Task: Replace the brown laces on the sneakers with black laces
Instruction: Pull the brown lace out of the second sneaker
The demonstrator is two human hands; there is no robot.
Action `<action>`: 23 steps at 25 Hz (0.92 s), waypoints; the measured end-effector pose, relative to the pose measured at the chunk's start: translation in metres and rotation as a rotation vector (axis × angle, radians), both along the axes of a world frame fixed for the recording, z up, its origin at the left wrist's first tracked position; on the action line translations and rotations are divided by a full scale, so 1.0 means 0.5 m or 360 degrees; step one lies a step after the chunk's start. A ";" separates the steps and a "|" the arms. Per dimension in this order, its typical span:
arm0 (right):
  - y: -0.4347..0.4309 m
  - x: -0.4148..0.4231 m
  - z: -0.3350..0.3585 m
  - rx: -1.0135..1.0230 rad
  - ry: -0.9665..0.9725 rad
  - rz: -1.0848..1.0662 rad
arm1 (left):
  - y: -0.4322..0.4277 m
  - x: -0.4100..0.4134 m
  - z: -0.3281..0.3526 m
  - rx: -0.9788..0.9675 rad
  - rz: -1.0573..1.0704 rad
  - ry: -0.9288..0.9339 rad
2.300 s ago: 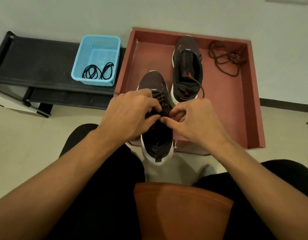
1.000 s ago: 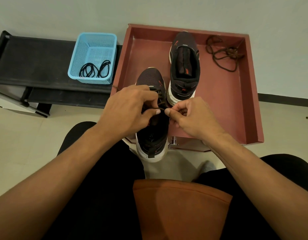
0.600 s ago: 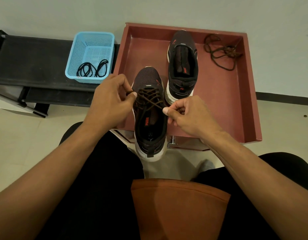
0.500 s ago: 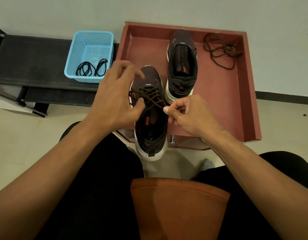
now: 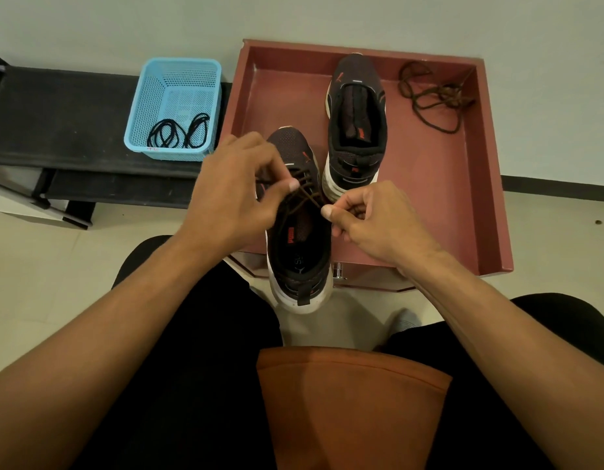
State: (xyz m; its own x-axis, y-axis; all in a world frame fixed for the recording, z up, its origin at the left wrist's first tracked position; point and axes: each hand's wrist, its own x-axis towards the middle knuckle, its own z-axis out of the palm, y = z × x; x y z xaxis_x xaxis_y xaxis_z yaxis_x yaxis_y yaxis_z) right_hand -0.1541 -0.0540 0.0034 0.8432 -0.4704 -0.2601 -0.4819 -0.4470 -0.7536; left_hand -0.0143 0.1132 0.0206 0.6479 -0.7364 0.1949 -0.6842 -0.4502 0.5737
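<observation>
Front edge of tray [image 5: 490, 171]: near sneaker [image 5: 295, 262], heel overhanging, red "PUMA" on tongue. The knot both hands worked two seconds ago is undone and the hands are apart. The right hand [image 5: 378, 220] fingers pinch the brown lace [image 5: 305, 195] end; the left hand [image 5: 236, 195], spread open half a second ago, pinches a crossing. Likely unlacing the second shoe. Behind, far sneaker [image 5: 356, 96] laceless; loose brown lace [image 5: 429, 103] in far right corner. Left of tray, black laces [image 5: 178, 134] untouched in blue basket [image 5: 178, 76].

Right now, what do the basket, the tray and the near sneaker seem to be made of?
Basket: likely plastic, light blue, moulded mesh holes.
Tray: probably painted wood or board, matte reddish-brown, thick flat walls.
Near sneaker: dark knit fabric, dotted weave at toe; white sole maybe rubber.
</observation>
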 end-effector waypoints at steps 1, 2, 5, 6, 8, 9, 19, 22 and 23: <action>-0.002 0.000 0.000 -0.0003 0.0000 0.0000 | 0.006 0.008 -0.001 -0.0100 0.0143 0.0162; -0.003 0.000 0.000 -0.0004 0.0002 0.0000 | 0.010 0.014 -0.002 -0.0167 0.0284 0.0284; -0.003 -0.001 0.001 -0.0006 0.0008 0.0002 | 0.016 0.024 -0.010 -0.0124 0.0465 0.0333; -0.003 -0.001 0.002 -0.0007 0.0011 0.0000 | 0.015 0.023 -0.010 -0.0070 0.0419 0.0274; -0.003 -0.002 0.004 -0.0005 0.0017 -0.0004 | 0.010 0.010 -0.001 0.0025 0.0169 0.0096; -0.003 -0.002 0.005 -0.0004 0.0019 -0.0002 | 0.007 0.000 0.002 0.0089 0.0016 -0.0061; 0.004 -0.003 0.010 -0.0011 0.0010 -0.0003 | -0.024 -0.035 0.006 0.0364 -0.0299 -0.0588; 0.005 0.000 0.013 0.0028 -0.0002 -0.0017 | -0.015 -0.024 -0.003 0.0226 -0.0150 -0.0293; 0.006 0.000 0.014 0.0036 -0.0019 -0.0015 | -0.010 -0.020 -0.004 0.0188 -0.0109 -0.0174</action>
